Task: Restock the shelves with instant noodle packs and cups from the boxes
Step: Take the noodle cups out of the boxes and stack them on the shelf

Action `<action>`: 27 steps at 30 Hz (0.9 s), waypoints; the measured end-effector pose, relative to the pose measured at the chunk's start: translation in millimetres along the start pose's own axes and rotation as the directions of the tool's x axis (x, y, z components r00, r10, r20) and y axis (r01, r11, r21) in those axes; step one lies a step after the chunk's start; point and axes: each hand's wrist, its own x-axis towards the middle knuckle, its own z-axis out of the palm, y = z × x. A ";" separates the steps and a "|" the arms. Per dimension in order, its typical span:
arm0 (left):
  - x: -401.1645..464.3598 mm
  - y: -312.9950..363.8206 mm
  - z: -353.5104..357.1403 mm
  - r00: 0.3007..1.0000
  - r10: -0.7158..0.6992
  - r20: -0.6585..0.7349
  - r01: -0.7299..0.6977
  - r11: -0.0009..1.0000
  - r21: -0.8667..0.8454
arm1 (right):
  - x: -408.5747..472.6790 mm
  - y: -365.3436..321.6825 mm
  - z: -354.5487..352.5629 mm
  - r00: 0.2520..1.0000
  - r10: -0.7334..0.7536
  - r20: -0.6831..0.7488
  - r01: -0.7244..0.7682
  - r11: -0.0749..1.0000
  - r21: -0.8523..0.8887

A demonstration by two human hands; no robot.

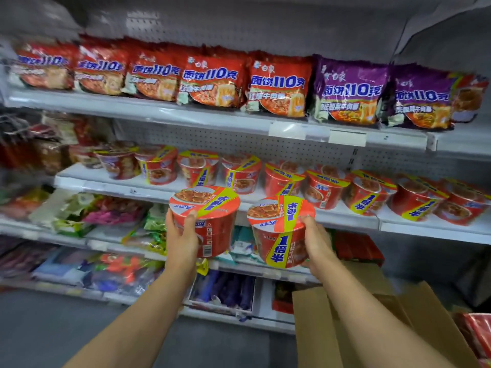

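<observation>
My left hand (182, 235) grips a red noodle cup with a yellow band (210, 216), held up in front of the middle shelf (159, 193). My right hand (317, 241) grips a second, matching cup (279, 229), tilted toward me. Both cups hang in the air just below and in front of a row of several like cups (324, 187) standing on that shelf. On the top shelf (186, 115) lie red noodle packs (212, 81) and purple noodle packs (348, 91).
An open cardboard box (318, 328) stands at the lower right, under my right forearm. Lower shelves (132, 248) hold mixed snack bags. Red packages (478, 333) show at the far right edge. Grey floor lies at the lower left.
</observation>
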 end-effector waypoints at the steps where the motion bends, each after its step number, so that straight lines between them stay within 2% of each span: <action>1: 5.4 2.6 -5.3 1.000 0.011 -0.017 -0.011 1.000 -0.001 | 2.1 -5.5 9.7 1.000 -0.006 0.022 0.006 1.000 -0.002; 7: 34.4 16.5 -26.2 0.989 0.035 -0.141 -0.038 0.999 -0.014 | 22.4 -29.8 61.1 0.985 -0.084 0.149 0.083 0.996 0.014; 16: 71.8 28.9 -34.5 0.967 0.076 -0.245 -0.089 0.995 -0.044 | 54.1 -53.4 118.7 0.944 -0.111 0.312 0.115 0.993 0.003; 21: 91.0 30.3 -42.8 0.956 0.061 -0.287 -0.082 0.995 -0.063 | 63.0 -55.8 145.4 0.935 -0.117 0.335 0.121 0.993 0.009; 27: 138.5 43.5 -55.8 0.965 0.106 -0.241 -0.133 0.986 -0.100 | 72.0 -71.2 187.5 0.950 -0.173 0.260 0.179 0.984 -0.002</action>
